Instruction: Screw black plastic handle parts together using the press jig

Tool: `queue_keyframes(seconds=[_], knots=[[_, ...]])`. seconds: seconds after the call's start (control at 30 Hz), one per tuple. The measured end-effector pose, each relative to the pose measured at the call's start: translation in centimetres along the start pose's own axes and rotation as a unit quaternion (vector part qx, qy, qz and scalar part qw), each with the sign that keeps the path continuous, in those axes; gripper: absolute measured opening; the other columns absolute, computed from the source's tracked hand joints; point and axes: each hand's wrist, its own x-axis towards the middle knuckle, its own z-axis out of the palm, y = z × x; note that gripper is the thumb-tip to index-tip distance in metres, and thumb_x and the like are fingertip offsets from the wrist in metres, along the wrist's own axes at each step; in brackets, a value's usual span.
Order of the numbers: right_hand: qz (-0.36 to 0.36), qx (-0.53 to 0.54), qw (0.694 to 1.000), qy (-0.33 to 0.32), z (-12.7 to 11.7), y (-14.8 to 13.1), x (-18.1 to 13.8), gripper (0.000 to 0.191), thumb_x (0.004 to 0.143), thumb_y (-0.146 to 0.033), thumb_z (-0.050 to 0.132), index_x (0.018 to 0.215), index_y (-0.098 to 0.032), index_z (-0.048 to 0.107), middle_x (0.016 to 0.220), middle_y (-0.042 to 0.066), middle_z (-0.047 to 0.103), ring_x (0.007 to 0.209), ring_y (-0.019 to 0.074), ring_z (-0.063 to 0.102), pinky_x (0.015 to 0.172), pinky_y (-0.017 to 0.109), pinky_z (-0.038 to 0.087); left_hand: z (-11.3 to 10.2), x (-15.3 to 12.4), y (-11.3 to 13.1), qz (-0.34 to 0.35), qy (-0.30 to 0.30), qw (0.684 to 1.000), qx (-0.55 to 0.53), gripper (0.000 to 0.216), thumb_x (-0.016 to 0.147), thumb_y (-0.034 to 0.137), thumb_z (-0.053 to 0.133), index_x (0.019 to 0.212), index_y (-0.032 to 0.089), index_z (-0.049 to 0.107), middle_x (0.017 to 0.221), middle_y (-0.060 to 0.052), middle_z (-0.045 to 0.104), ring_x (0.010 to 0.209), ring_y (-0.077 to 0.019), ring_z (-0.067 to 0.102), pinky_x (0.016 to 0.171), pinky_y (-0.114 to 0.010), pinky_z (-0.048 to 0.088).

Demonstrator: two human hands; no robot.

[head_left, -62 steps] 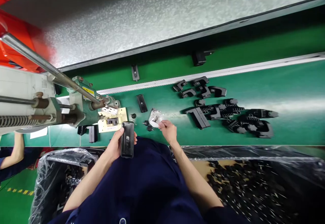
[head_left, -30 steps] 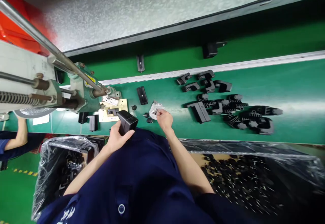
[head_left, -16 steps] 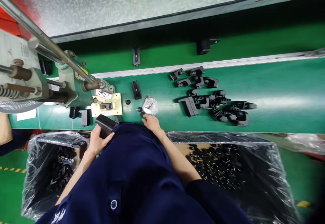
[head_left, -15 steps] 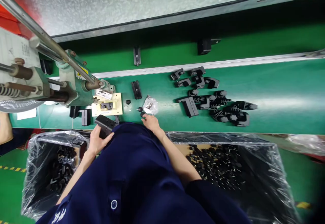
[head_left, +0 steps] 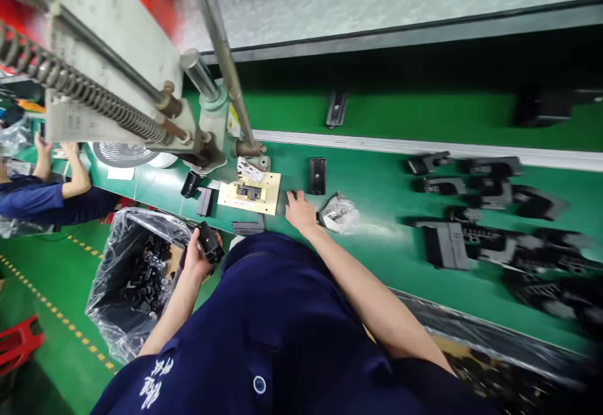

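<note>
My left hand [head_left: 198, 257] is wrapped round a black plastic housing [head_left: 210, 242], held off the table's front edge above the lined bin. Its upturned side shows recesses. On the green table, my right hand [head_left: 301, 212] has its fingertips closed on a small black part [head_left: 294, 194], mostly hidden by the fingers. Left of that hand lies a cream fixture plate [head_left: 271, 195] with a dark block in its middle. A clear plastic bag of small metal pieces [head_left: 340, 214] rests just right of my right wrist. Behind the hand lies an oblong black cover [head_left: 317, 176].
A lever press [head_left: 211, 126] stands over the fixture at the left. Black clamp-like parts [head_left: 490, 189] are heaped at the right. A lined bin of black parts [head_left: 141, 277] is below left. Another person's arm [head_left: 78, 173] works at the far left; a red stool [head_left: 21, 346] is beyond.
The view has swung left. My right hand has moved left, from beside the plastic bag to the small black part. My left hand has turned the housing so its recessed side shows.
</note>
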Motion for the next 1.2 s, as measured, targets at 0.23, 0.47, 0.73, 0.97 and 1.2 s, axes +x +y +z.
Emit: queue_keyframes(seconds=[0.23, 0.47, 0.73, 0.97, 1.2], knots=[[-0.007, 0.032, 0.999, -0.032, 1.8, 0.0, 1.7, 0.033, 0.086, -0.013, 0.044, 0.117, -0.016, 0.057, 0.131, 0.019, 0.043, 0.107, 0.0305, 0.058, 0.088, 0.042, 0.045, -0.7, 0.3, -1.8, -0.054, -0.010, 0.995, -0.078, 0.029, 0.080, 0.044, 0.058, 0.092, 0.018, 0.059, 0.076, -0.007, 0.065, 0.072, -0.0202, 0.066, 0.075, -0.034, 0.056], [0.005, 0.254, 0.967, -0.030, 2.8, 1.8, -0.7, 0.020, 0.079, -0.018, 0.057, 0.099, -0.018, 0.061, 0.111, 0.011, 0.058, 0.109, 0.0260, 0.055, 0.097, 0.041, 0.041, -0.2, 1.7, -1.4, -0.019, 0.011, 1.000, -0.022, 0.029, 0.080, 0.046, 0.054, 0.088, 0.018, 0.058, 0.075, -0.007, 0.065, 0.077, -0.0209, 0.066, 0.078, -0.036, 0.054], [0.065, 0.606, 0.791, -0.063, 1.9, 5.9, -8.5, 0.040, 0.070, -0.056, 0.058, 0.086, -0.020, 0.055, 0.082, 0.004, 0.062, 0.067, 0.0149, 0.061, 0.061, 0.030, 0.052, 1.8, 1.8, -1.7, 0.076, -0.037, 0.968, 0.237, 0.042, 0.071, 0.057, 0.057, 0.083, 0.018, 0.055, 0.069, -0.002, 0.060, 0.064, -0.0167, 0.059, 0.063, -0.029, 0.049], [0.130, 0.709, 0.694, 0.010, 3.5, 6.5, -10.4, 0.045, 0.063, -0.057, 0.067, 0.063, -0.019, 0.043, 0.057, -0.003, 0.051, 0.047, 0.0076, 0.047, 0.044, 0.021, 0.041, 9.8, 2.6, -3.8, 0.172, -0.190, 0.809, 0.529, 0.036, 0.049, 0.035, 0.082, 0.056, 0.019, 0.050, 0.051, 0.004, 0.046, 0.062, -0.0162, 0.052, 0.061, -0.025, 0.039], [0.174, 0.711, 0.679, 0.056, 5.0, 7.9, -11.4, 0.029, 0.077, -0.038, 0.068, 0.072, -0.014, 0.052, 0.056, -0.007, 0.050, 0.044, 0.0044, 0.045, 0.042, 0.017, 0.038, 15.8, 3.7, -9.0, 0.201, -0.188, 0.727, 0.629, 0.024, 0.063, 0.032, 0.073, 0.064, 0.020, 0.052, 0.080, -0.011, 0.067, 0.098, -0.0321, 0.062, 0.085, -0.037, 0.044]])
